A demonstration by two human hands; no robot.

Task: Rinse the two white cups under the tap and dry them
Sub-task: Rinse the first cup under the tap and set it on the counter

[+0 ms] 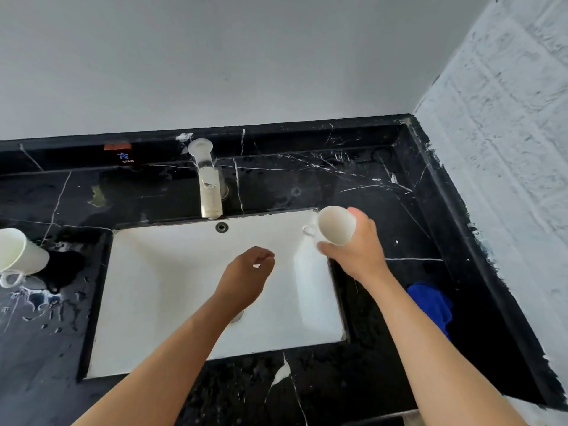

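Your right hand [358, 247] gripped one white cup [336, 224] at the sink's [172, 290] right rim, the other cup [20, 252] lay left of it, your left hand [249, 272] was loosely curled and empty; you needed the cup's mouth under the tap [209, 186].

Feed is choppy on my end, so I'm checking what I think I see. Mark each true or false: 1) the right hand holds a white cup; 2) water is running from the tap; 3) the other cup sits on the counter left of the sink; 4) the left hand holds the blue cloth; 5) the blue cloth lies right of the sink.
1) True: the right hand grips a white cup at the sink corner.
2) False: no stream shows below the tap.
3) True: the second cup sits on the wet counter.
4) False: the left hand holds nothing, over the basin.
5) True: the blue cloth lies there, untouched.
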